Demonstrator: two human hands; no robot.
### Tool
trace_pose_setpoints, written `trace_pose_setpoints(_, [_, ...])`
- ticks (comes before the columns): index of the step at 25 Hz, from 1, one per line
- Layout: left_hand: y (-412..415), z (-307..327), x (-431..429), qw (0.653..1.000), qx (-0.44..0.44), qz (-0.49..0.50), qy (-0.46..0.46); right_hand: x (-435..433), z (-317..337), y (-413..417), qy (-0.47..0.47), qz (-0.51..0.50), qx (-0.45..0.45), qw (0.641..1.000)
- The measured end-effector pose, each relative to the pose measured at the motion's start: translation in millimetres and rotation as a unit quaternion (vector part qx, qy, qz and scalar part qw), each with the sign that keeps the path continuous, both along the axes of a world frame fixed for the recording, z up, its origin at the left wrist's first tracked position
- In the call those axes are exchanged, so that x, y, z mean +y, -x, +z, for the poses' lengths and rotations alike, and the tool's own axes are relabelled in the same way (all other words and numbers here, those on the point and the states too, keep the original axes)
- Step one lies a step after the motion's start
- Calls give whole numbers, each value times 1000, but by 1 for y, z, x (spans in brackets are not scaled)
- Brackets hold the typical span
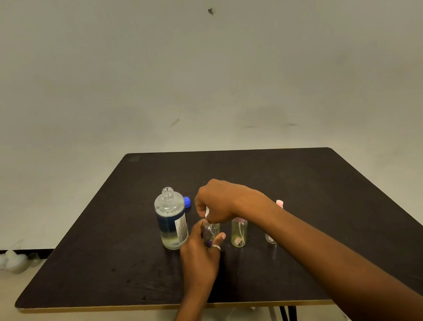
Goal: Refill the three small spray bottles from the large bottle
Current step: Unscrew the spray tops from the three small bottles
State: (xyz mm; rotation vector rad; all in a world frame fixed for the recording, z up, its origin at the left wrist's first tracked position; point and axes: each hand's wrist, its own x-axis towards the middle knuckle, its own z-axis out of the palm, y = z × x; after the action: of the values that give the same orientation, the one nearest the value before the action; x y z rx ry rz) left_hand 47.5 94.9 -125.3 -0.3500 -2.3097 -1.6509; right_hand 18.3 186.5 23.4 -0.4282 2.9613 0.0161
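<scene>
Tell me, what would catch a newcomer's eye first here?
Two bare hands meet mid-table: the left hand grips a small spray bottle while the right hand pinches the spray top above it. Just left of them stands the large bottle, uncapped, with a blue cap behind it. To the right on the dark table stand a yellowish bottle with a pink top and a third bottle, half hidden by the forearm.

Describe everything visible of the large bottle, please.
The large bottle is clear plastic, standing upright on the dark table, its threaded neck uncapped. A dark blue and white label wraps its body; pale liquid shows at the bottom. A blue cap lies behind it. The left hand, gripping a small spray bottle, is close beside it; contact unclear.
</scene>
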Motion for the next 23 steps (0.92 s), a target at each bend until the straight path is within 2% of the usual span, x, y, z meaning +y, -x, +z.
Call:
trace_pose_setpoints(3, [0,0,0,1000,-1,0,1,2,3,1,3,12,-28,1000])
trace_pose_setpoints(9, [1,-1,0,1000,2,12,12,1,1,1,-15,-39,37,998])
trace_pose_setpoints(18, [3,-2,0,1000,2,8,8,2,6,2,3,19,-26,999])
trace_pose_setpoints(23, [2,-1,1,1000,1,10,2,2,5,5,-13,-23,36,999])
